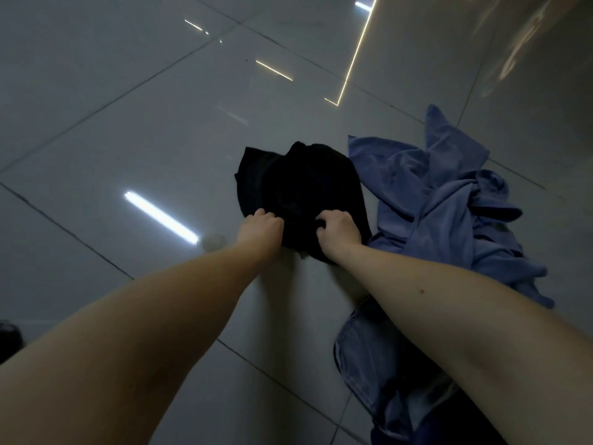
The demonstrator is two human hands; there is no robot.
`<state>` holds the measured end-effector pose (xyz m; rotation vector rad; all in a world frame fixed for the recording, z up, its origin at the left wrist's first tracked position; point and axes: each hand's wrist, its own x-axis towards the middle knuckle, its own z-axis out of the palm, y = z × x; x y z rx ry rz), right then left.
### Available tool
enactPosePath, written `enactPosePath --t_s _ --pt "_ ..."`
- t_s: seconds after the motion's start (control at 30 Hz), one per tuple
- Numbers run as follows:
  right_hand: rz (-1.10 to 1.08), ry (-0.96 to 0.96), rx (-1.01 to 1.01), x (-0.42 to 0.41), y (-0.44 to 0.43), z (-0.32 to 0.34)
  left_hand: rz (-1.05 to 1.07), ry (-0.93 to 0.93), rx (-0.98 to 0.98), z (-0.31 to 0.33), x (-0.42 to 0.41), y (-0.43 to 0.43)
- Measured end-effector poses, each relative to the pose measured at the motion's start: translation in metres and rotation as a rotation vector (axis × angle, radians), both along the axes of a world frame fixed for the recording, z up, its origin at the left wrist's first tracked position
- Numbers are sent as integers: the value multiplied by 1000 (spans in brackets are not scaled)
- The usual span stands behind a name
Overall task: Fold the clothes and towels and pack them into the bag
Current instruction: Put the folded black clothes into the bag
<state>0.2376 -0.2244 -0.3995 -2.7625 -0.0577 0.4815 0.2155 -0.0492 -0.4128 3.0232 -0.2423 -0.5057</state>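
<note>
Right then, black garment [305, 184]: lay bunched on the tiled floor [128, 139] straight ahead of you, its near edge under both your hands.
Your left hand [261, 228]: fingers curled, gripped the garment's near-left edge.
Your right hand [338, 231]: fingers dug into the cloth, gripped its near-right edge.
Blue cloth [442, 203]: lay crumpled just right of the black garment, touching it.
Denim piece [378, 364]: lay on the floor under your right forearm, nearer you.
</note>
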Motion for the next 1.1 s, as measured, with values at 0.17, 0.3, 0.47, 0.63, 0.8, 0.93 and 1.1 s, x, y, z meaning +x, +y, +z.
enactPosePath --t_s 0.17,0.3,0.47,0.63,0.8,0.93,1.1 --pt "-7 -70 144 -21 6 22 -30 25 -109 29 -22 21" --pt "-132 -41 382 -35 17 76 -25 133 -252 85 -46 42" --pt "-196 47 498 -43 37 169 33 197 -412 188 -82 63" --pt "-262 133 786 -80 47 248 107 153 -500 276 -130 83" --pt "-243 133 961 -134 56 299 379 -130 -839 299 -169 106" --pt "-406 205 1202 -174 63 309 400 -74 -781 284 -193 130" --pt "-390 340 1224 -199 69 307 204 195 -927 246 -214 131"
